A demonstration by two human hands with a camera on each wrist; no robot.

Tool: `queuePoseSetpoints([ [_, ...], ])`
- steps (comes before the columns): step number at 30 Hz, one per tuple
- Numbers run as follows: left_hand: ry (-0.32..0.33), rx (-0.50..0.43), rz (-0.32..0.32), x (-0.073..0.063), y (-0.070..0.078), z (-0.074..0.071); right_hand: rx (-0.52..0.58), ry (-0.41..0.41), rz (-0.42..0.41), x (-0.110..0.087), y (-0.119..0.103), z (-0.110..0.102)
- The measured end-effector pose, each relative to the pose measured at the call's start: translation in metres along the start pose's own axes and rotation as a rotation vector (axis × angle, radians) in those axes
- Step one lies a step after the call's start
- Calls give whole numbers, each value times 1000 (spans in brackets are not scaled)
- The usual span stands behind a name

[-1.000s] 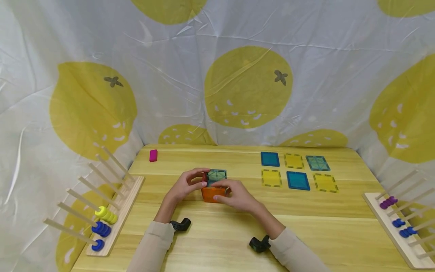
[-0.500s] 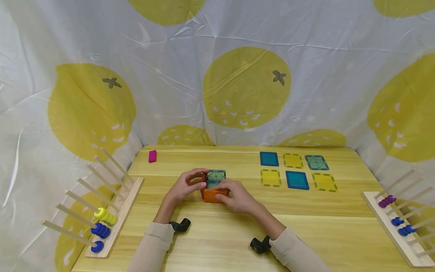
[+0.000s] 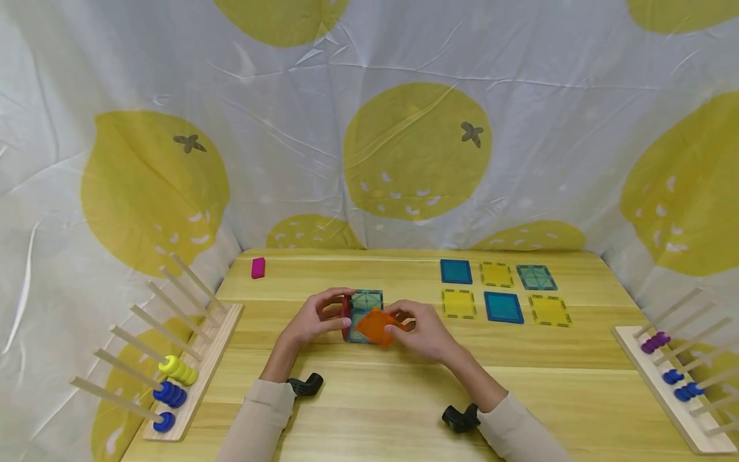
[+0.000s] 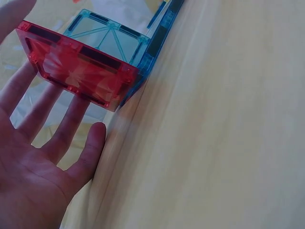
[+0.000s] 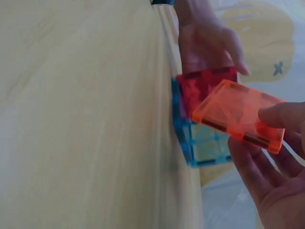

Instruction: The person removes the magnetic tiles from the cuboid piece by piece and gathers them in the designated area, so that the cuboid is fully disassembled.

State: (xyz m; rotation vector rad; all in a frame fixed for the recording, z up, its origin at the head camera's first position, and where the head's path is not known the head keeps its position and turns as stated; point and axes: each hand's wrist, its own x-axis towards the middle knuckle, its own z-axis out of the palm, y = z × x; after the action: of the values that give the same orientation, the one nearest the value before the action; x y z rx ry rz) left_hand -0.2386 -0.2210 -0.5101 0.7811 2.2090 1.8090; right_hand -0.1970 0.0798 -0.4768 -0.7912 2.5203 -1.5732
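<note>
A red square magnetic tile [image 4: 76,71] stands upright on the left side of a flat blue tile [image 3: 359,333], in the head view; a teal tile [image 3: 367,299] stands at its far side. My left hand [image 3: 312,317] holds the red tile by its edges, thumb at the near end and fingers at the far end, some fingertips hidden behind it. My right hand [image 3: 426,330] pinches an orange square tile [image 5: 238,112] between thumb and fingers. The orange tile is tilted and overlaps the blue tile and the open near side in the head view.
Blue, teal and yellow tiles [image 3: 458,303] lie flat in two rows at the right back. A magenta block [image 3: 258,267] is at the left back. Wooden peg stands with coloured rings sit at the left edge [image 3: 219,340] and right edge [image 3: 664,378].
My right hand has drawn the orange tile off the near side of the tile box, up and to the right, turning it. The left hand stays at the red tile.
</note>
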Motion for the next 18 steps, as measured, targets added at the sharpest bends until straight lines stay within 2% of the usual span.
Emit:
queuePoseSetpoints([
  [8, -6, 22, 14, 0, -1, 1, 59, 53, 45, -20, 10, -34],
  [11, -13, 20, 19, 0, 0, 0, 49, 75, 56, -28, 17, -46],
  [18, -62, 20, 40, -1, 1, -4, 22, 150, 145, -50, 33, -73],
])
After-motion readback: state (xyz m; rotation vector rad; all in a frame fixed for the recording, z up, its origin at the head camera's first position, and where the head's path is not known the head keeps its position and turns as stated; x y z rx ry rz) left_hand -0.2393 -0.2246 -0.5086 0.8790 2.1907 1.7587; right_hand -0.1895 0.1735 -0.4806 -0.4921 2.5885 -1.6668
